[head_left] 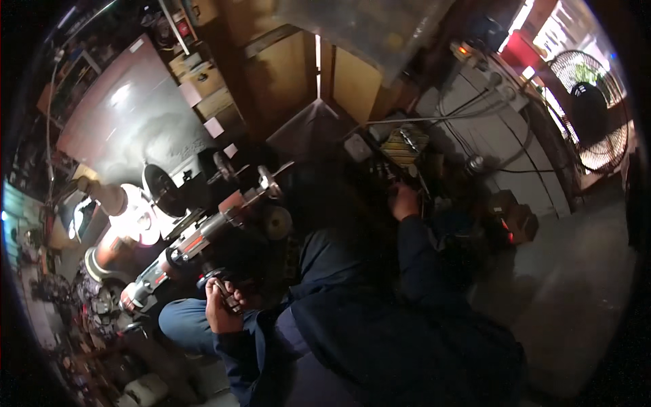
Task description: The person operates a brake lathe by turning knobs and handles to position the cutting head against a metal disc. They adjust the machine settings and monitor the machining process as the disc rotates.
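My left hand (225,304) is closed on a short metal piece (229,295), just below a bench machine (198,237) with a long metal body, slides and wheels. A bright lamp (132,214) lights the machine from the left. My right hand (405,202) reaches into a dark tray of small metal tools (382,169), its fingers curled; what they hold, if anything, is lost in shadow. A striped yellowish box (405,145) lies just behind that tray.
A metal sheet (102,136) stands at the left, near cluttered shelving (47,285). Wooden cupboard panels (278,88) are at the back. On the right are a pale board with cables (532,156), a fan (586,112) and a brown box (515,217).
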Available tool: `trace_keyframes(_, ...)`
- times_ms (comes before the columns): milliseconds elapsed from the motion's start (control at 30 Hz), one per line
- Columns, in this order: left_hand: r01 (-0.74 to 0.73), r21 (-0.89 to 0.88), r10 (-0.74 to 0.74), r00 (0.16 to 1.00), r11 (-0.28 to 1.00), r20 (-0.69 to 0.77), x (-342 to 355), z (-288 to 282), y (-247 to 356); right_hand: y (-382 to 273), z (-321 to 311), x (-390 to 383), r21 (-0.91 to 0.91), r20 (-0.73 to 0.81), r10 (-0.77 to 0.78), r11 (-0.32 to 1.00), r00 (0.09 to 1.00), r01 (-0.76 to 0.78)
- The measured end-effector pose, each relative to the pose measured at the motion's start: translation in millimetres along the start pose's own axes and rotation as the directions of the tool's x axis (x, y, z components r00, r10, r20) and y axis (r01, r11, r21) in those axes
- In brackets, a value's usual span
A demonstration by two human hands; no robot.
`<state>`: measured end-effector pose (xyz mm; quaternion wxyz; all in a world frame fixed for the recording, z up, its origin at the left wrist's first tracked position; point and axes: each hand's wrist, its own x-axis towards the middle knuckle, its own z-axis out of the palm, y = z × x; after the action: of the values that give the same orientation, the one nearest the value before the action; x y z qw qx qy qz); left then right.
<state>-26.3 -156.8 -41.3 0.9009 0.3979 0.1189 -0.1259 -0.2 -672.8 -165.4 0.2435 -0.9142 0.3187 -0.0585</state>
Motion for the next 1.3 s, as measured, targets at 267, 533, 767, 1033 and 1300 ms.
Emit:
trace_keyframes(267, 0.287, 0.072, -0.293, 0.951, 0.955, 0.096, 15.7, -16.3, -52.6, 33.1, 33.2, 3.6, 0.258, 0.043, 0.157, 0.952, 0.987, -0.163)
trace_keyframes(533, 0.11, 0.043, -0.111, 0.993, 0.993, 0.031, 26.7, 54.2, -37.3, -172.8, -58.7, -61.2, 0.741, 0.188, -0.545, 0.625, 0.817, 0.247)
trace_keyframes(767, -0.332, 0.034, 0.326, 0.938, 0.943, 0.116, 48.9, 83.8, -44.3, -238.9, -29.4, -128.7, 0.829, 0.38, -0.803, 0.516, 0.458, 0.215)
trace_keyframes(1033, -0.434, 0.044, 0.433, 0.901, 0.9, 0.031, 34.7, 62.1, -9.2, -317.2, -11.2, -149.7, 0.822, 0.169, -0.877, 0.377, 0.449, 0.426)
trace_keyframes(1300, -0.864, 0.08, 0.532, 0.23, 0.497, -0.815, 84.1, -40.0, 82.3, -365.2, -11.3, -145.2, 0.672, 0.219, -0.773, 0.562, 0.596, 0.482)
